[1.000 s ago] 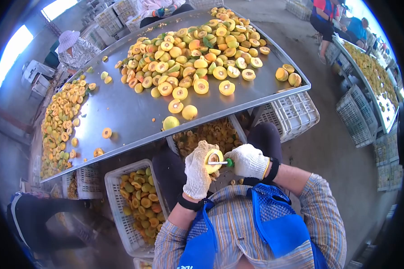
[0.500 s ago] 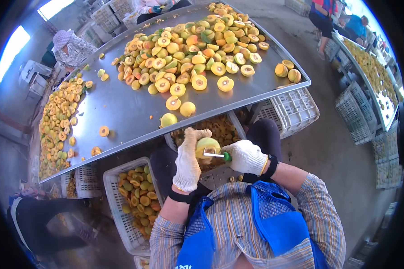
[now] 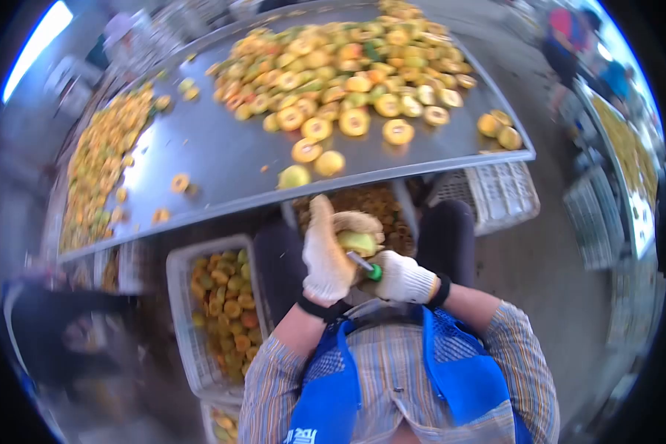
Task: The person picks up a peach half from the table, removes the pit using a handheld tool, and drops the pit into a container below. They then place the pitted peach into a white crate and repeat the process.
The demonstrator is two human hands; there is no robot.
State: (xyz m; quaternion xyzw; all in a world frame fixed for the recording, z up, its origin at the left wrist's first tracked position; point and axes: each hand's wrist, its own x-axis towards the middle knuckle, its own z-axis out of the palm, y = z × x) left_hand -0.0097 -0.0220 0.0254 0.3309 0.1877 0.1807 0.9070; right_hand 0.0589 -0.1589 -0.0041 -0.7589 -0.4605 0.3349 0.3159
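My left hand (image 3: 327,255), in a white glove with stained fingertips, is wrapped around a yellow-green peach half (image 3: 358,243). My right hand (image 3: 405,277), also gloved, grips a pitting knife with a green handle (image 3: 376,272). Its metal blade (image 3: 359,260) points up and left against the lower side of the fruit, and my left fingers partly hide where they meet. Below both hands, between my knees, stands a crate of cut scraps (image 3: 397,222). At the near table edge lie a greenish peach (image 3: 294,177) and a yellow one (image 3: 329,163).
A metal table (image 3: 229,185) spans the front, bearing a large heap of peach halves (image 3: 348,66) and another heap (image 3: 107,163) at left. A white crate of halves (image 3: 177,296) stands at my left. Another crate (image 3: 507,196) sits under the table's right end. Other people work around.
My view has shifted, so the table sits higher and further right. The peach half has turned in my left hand, whose fingers now curl over it; the knife now slants up-left instead of lying level.
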